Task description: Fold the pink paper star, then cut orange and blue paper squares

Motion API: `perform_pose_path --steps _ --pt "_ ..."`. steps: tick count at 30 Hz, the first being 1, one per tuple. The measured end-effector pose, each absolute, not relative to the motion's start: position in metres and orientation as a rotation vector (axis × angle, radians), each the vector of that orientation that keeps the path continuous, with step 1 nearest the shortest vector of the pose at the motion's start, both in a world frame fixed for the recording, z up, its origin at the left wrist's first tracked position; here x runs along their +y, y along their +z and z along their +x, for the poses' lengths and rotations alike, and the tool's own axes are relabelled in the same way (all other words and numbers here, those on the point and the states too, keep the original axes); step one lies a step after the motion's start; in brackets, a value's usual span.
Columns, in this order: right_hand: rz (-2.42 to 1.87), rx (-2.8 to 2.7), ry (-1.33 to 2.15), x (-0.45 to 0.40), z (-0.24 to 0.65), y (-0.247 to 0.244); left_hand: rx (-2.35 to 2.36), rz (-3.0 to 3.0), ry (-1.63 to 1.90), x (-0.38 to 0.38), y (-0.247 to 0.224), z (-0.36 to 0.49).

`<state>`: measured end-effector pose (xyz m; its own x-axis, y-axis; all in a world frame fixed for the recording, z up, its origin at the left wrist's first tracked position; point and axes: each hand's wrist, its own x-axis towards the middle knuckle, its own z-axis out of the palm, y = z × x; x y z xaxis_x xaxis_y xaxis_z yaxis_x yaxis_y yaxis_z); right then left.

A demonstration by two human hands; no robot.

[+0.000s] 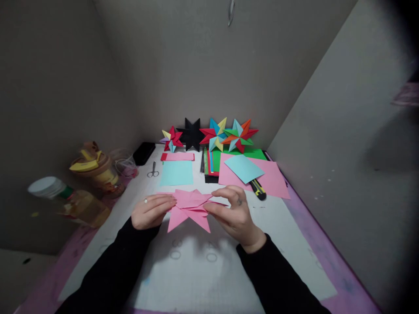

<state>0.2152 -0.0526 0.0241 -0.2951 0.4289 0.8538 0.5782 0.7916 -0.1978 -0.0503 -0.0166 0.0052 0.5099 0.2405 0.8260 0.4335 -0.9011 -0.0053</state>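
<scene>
Between my two hands is a pink folded paper star [190, 200], held up over the white mat [196, 279]. My left hand [152, 210], with a ring on one finger, grips the star's left side with its fingers pressed together. On the other side, my right hand [234, 213] pinches a right-hand point between thumb and forefinger. Two pink points hang down toward me. Parts of the star's sides are hidden behind my fingers.
Finished paper stars [214, 134] lean on the back wall. Small scissors [153, 170], light blue paper [176, 173], pink sheets [273, 176] and a yellow-black utility knife [258, 190] lie beyond my hands. A bottle [81, 205] and a cup [104, 172] stand left; a phone [144, 153] lies behind.
</scene>
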Motion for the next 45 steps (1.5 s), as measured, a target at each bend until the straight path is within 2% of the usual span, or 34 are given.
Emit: perform_pose_path --steps 14,27,33,37,43,45 --pt "-0.756 -1.982 -0.014 -0.052 0.214 0.026 -0.548 -2.590 -1.287 -0.021 0.011 -0.044" --pt "-0.794 -2.134 -0.278 -0.051 0.211 0.022 -0.524 -2.655 -1.354 -0.016 0.005 -0.041" --pt "-0.828 -2.186 -0.151 -0.045 0.207 0.012 -0.533 -2.670 -1.346 -0.015 -0.008 -0.043" --pt "-0.916 -1.983 0.078 -0.044 0.208 0.009 -0.957 -2.621 -1.569 -0.011 -0.025 -0.046" --pt "-1.221 -1.138 0.895 -0.033 0.201 -0.002 -2.056 -2.452 -2.269 -0.001 -0.055 -0.030" --pt "-1.225 -1.001 1.010 -0.026 0.195 -0.015 -2.206 -2.486 -2.386 -0.003 -0.059 -0.022"
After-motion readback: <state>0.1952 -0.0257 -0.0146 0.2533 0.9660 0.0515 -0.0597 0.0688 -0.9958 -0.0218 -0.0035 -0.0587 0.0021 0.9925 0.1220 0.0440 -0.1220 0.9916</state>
